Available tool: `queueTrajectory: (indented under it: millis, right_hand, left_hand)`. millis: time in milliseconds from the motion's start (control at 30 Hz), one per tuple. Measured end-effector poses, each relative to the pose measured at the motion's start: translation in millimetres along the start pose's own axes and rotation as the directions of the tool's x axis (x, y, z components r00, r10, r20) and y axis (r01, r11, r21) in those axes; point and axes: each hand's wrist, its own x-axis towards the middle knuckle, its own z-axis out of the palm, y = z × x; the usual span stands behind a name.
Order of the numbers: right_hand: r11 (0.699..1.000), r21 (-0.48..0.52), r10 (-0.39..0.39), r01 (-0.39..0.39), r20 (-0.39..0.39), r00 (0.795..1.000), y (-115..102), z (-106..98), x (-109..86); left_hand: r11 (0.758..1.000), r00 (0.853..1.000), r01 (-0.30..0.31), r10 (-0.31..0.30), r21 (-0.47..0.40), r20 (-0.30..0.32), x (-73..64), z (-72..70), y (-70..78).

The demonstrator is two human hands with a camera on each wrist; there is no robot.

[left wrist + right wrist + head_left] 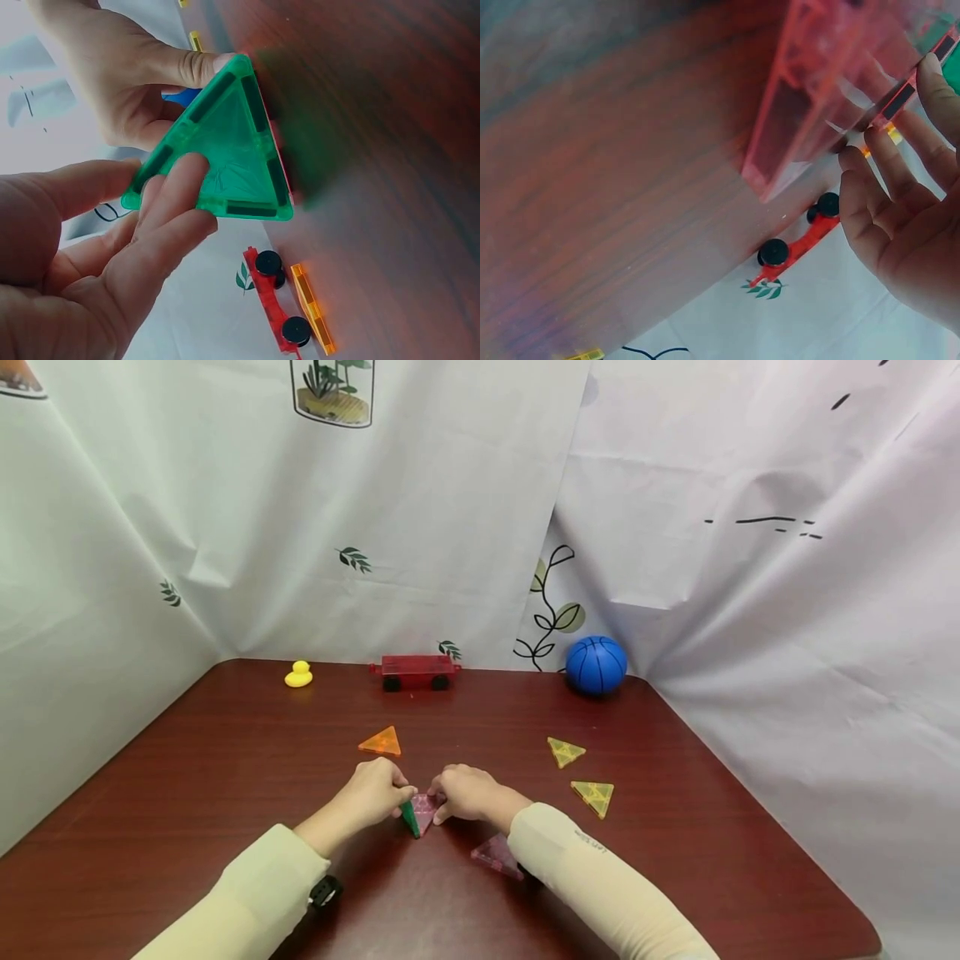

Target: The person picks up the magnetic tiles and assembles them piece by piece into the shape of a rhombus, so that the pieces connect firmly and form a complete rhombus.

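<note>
My left hand (372, 795) pinches a green triangular magnetic tile (229, 139) by a corner, between thumb and fingers. The tile stands tilted on edge, and in the head view its side meets a pink triangular tile (422, 812). From the other side my right hand (467, 793) grips that pink tile, thumb and fingertips at its edge. In the left wrist view the right thumb reaches the green tile's upper corner. A second pink triangular tile (495, 856) lies under the right forearm, partly hidden by the sleeve; it looms large in the right wrist view.
An orange triangular tile (383, 742) lies beyond the left hand. Two yellow triangular tiles (566, 752) lie to the right. Along the table's back edge stand a yellow duck (299, 675), a red wheeled car base (417, 671) and a blue ball (596, 666), before a hanging cloth (450, 510).
</note>
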Motion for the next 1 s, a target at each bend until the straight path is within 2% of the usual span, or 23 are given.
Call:
queueTrajectory:
  millis: [267,467,633,733,1000]
  right_hand:
    - [1.0,-0.005,0.009,-0.009,0.012,1.0,-3,0,1.6]
    - [1.0,-0.021,0.015,-0.015,0.009,1.0,-2,0,2.2]
    - [0.999,-0.032,0.017,-0.017,0.005,1.0,-1,-1,1.0]
    - [0.999,-0.036,0.022,-0.022,0.02,1.0,-1,-2,0.7]
    - [0.999,-0.04,0.023,-0.022,0.032,0.999,-5,-1,0.5]
  left_hand:
    - [0.999,0.998,0.036,-0.034,-0.023,0.047,3.0,-6.4,-1.5]
    - [0.998,0.998,0.056,-0.056,-0.008,0.04,8.2,-25.2,-7.0]
    - [0.995,0.995,0.095,-0.096,0.002,0.021,26.4,-48.7,-19.5]
    - [0.993,0.992,0.121,-0.121,0.001,0.029,40.1,-57.4,-27.7]
    - [0.981,0.981,0.193,-0.193,0.016,0.026,63.9,-56.8,-38.9]
